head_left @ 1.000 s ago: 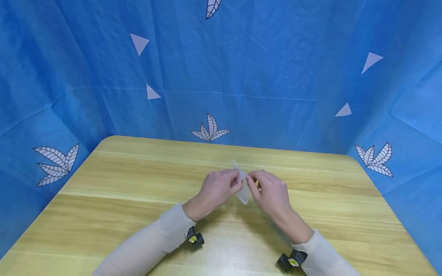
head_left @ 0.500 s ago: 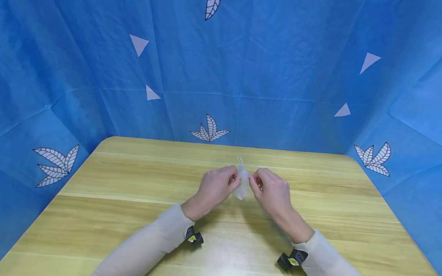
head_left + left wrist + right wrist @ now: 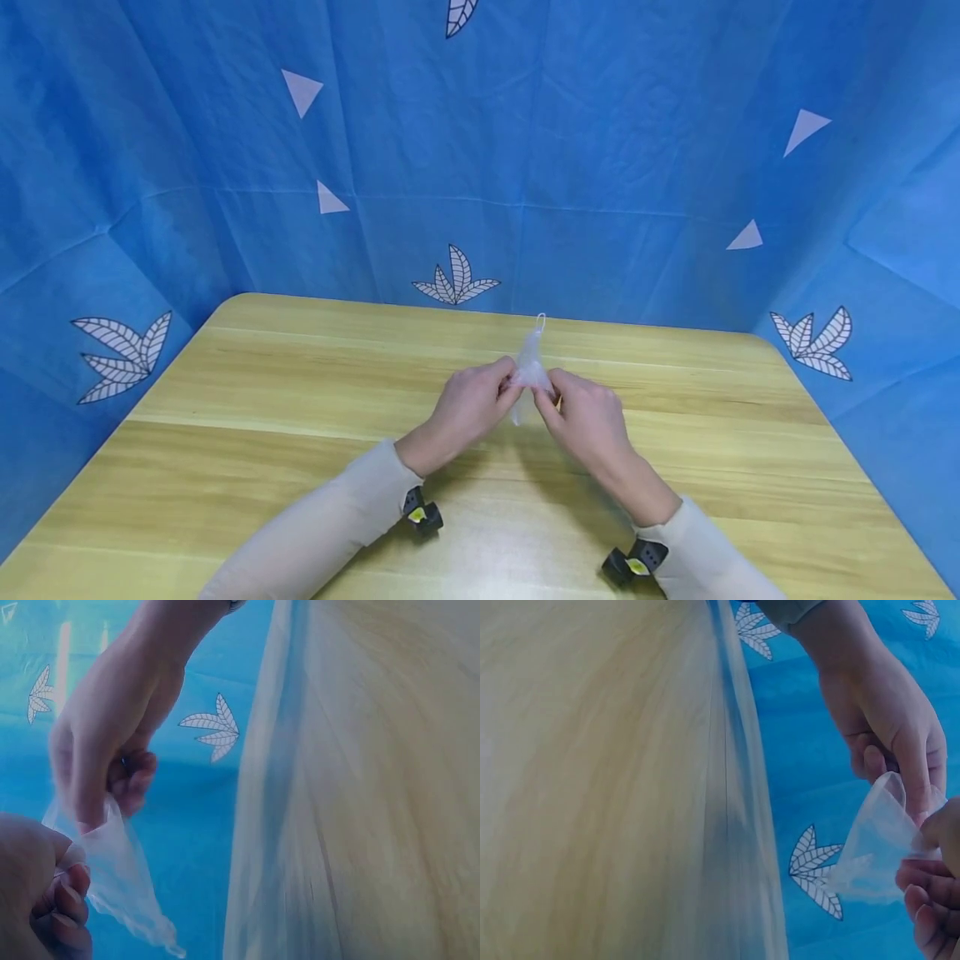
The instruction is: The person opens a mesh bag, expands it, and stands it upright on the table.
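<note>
A small sheer white pouch (image 3: 531, 368) with a thin cord loop at its far tip is held above the table, between both hands. My left hand (image 3: 467, 407) pinches its left side between thumb and fingers. From the other side, my right hand (image 3: 588, 421) pinches the right edge. The left wrist view has the pouch (image 3: 127, 881) hanging to a narrow tip, with the right hand (image 3: 112, 724) beyond it. In the right wrist view the pouch (image 3: 870, 844) spreads wide at its mouth, and the left hand (image 3: 885, 705) grips it. Nothing shows inside it.
A wood-grain table (image 3: 285, 400) lies under both forearms. Blue cloth (image 3: 600, 167) with white leaves and triangles hangs behind and at both sides. Black wrist cameras (image 3: 424, 513) are strapped at both sleeve cuffs.
The pouch's looped tip has swung from the upper left to point away and slightly right. Its fabric has spread between the fingers. Both hands stay almost in place.
</note>
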### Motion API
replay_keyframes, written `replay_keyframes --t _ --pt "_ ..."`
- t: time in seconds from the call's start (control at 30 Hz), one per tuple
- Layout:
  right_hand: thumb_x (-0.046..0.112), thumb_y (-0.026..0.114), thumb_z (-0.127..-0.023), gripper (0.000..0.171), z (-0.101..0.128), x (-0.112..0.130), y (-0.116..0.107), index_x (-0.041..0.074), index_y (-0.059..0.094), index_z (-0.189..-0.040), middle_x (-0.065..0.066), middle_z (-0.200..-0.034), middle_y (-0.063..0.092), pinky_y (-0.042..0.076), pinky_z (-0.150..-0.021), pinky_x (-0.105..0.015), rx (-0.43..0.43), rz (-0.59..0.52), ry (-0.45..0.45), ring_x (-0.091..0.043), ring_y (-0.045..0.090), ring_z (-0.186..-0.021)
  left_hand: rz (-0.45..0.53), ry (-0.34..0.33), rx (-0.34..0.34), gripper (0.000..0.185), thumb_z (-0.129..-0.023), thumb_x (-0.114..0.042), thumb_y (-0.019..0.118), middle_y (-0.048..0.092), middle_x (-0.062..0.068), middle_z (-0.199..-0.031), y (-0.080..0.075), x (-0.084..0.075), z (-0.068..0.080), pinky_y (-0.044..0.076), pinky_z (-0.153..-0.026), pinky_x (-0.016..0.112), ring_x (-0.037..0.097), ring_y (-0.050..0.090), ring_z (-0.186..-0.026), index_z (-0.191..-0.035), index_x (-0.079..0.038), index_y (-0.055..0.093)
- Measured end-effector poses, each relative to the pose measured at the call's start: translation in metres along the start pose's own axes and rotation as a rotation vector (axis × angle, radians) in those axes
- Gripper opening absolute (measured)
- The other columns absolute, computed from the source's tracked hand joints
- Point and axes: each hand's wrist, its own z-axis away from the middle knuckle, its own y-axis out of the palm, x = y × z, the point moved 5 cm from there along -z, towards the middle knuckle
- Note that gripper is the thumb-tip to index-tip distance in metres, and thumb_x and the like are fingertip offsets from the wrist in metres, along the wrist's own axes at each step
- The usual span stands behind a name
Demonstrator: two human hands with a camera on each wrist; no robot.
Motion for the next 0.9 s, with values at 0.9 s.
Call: replay_keyframes --t 0.9 --pt "0.014 0.066 -0.09 0.033 0.0013 -0.0038 0.0023 0.015 0.044 -0.065 0.009 -0.052 0.036 0.026 -0.042 -0.025 -0.013 -0.037 0.039 -0.007 0.029 -0.043 -0.049 -0.036 -0.034 0.022 -0.093 -0.02 0.066 0.041 -0.009 -0.055 0.0016 0.0036 0.0013 0.028 -0.041 0.02 0.004 0.033 -0.044 -0.076 -0.014 0.054"
